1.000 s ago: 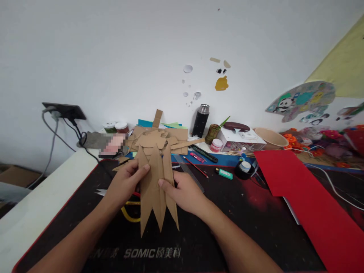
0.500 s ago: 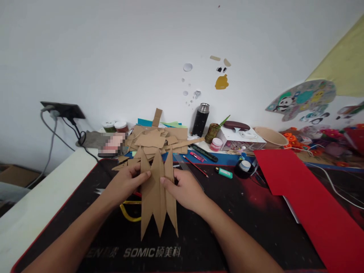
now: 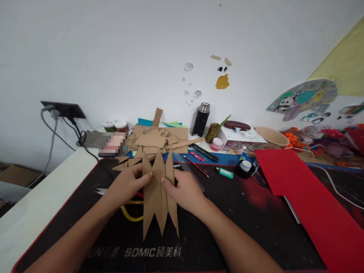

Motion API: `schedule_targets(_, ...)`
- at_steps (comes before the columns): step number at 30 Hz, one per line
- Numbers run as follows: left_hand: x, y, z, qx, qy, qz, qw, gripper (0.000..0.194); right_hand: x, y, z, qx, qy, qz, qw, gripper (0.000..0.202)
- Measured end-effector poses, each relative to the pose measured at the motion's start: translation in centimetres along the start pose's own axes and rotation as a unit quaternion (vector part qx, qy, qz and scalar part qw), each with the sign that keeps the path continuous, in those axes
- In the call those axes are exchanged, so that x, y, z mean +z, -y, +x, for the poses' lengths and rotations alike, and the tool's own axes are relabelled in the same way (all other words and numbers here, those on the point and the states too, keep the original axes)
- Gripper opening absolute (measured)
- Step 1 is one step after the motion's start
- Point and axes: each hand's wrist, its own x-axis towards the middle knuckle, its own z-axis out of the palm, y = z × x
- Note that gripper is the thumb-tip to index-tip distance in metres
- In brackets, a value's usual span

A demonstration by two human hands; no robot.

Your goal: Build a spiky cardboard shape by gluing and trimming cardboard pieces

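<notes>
"What's just changed in our grip?"

"Left to right: a yellow loop [image 3: 133, 219] lies below our left hand [image 3: 126, 187], whose thumb clamps the left side of the cardboard piece [image 3: 153, 193]. That piece, between our hands, has shifted slightly right, its upper points a little lower. Our right hand [image 3: 184, 189] keeps pinching its right part, thumb in front."

"Meaning what for our work?"

"Probably just a small adjustment; we see no new cut or fold."

"And its make?"

"Flat brown board, long creases, jagged points above and below. Beyond our right hand lie a translucent strip [image 3: 184, 162] and a slim red pencil [image 3: 196, 166]; farther right, a smooth red sheet [image 3: 298, 189]."
</notes>
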Motion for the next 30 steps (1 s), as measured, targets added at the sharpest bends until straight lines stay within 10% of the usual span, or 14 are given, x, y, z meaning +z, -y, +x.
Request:
schedule_targets(12, 1.2, -0.3, -0.2, 0.047, -0.078, 0.158, 0.983, 0.028, 0.4, 0.1, 0.0, 0.015, -0.024, -0.022, 0.999, 0.013)
schedule_targets(30, 1.5, 0.4, -0.4, -0.041, 0.083, -0.062, 0.994, 0.029, -0.4, -0.5, 0.5, 0.018, -0.033, 0.063, 0.997, 0.019)
